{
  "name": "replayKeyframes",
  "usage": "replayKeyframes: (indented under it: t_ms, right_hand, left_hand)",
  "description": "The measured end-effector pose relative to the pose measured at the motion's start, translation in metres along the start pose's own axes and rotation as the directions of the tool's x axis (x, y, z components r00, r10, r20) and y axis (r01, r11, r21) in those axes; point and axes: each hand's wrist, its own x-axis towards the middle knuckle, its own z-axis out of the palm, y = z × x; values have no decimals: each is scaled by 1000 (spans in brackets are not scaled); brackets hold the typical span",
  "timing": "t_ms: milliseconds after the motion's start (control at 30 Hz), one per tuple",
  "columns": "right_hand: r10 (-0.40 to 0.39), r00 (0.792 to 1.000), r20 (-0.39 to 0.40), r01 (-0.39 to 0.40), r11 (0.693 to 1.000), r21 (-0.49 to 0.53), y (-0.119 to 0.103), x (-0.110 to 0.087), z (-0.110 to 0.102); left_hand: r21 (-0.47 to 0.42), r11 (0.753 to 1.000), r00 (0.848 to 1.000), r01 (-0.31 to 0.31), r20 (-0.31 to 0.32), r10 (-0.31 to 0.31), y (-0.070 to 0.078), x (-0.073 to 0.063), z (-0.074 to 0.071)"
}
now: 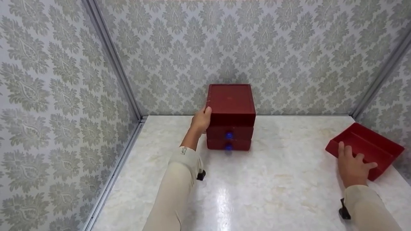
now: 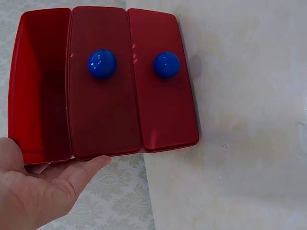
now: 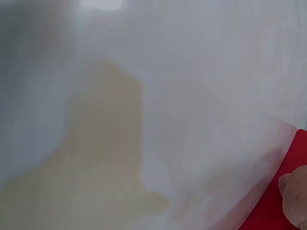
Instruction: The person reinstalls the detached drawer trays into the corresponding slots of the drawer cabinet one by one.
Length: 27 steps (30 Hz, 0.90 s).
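Observation:
A dark red drawer cabinet (image 1: 231, 99) stands against the back wall, its top slot a bare opening above two drawers with blue knobs (image 2: 102, 64). My left hand (image 1: 201, 120) holds the cabinet by its left side, the thumb up near the top edge and the fingers along the side wall. Far to the right, my right hand (image 1: 352, 166) grips a loose red drawer (image 1: 369, 141) by its near wall. Several fingers reach over the rim into it. In the right wrist view only part of this hand (image 3: 295, 196) shows against the red wall.
Both things are on a pale marbled tabletop (image 1: 273, 179). Patterned wall panels (image 1: 231, 45) enclose it at the back and sides. The loose drawer lies close to the right wall. A metal frame strip (image 1: 112, 176) runs along the left edge.

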Motion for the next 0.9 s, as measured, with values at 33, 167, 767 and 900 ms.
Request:
replayKeyframes:
  t_ms: [33,167,767,900]
  right_hand:
    - [-1,1000,6,1,1000,-1,0,0,0]
    - [-10,999,32,10,1000,-6,0,2,-1]
    - [-245,969,15,246,967,-65,-97,0,-40]
    - [-288,958,1,287,954,-86,-117,-13,-53]
  left_hand:
    - [5,1000,1000,4,1,-4,0,0,0]
    - [8,1000,1000,8,-1,-8,2,1,0]
    - [57,996,997,-66,42,64,-9,6,-9]
    - [40,997,997,-62,56,60,-9,6,-9]
